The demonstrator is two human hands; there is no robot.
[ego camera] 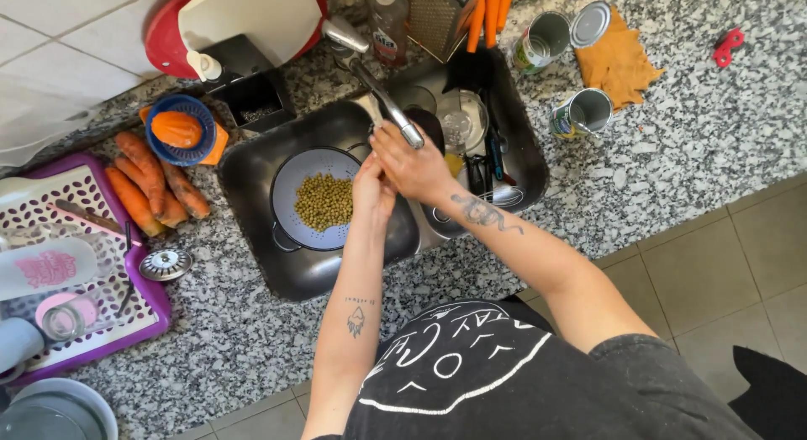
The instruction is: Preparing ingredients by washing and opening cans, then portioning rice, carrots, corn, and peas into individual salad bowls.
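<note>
The two hands meet under the tip of the tap (382,95), over the edge between the two sink basins. The right hand (414,167) lies on top, fingers curled and pressed together around the left; its grip holds nothing but the other hand. The left hand (372,188) sits beneath it, fingers bunched upward; whether anything is pinched inside I cannot tell.

Just left of the hands, in the left basin of the dark sink (252,175), stands a round colander (296,181) with a heap of green peas (324,201) in its middle. The right basin holds a clear glass (461,125) and some dark utensils.

On the speckled bench (689,146), left of the sink, lie several carrots (150,184) beside an orange juicer (181,131). Further left is a purple drying rack (84,188). To the right of the sink stand two opened tins (582,112) near an orange cloth (620,63).
</note>
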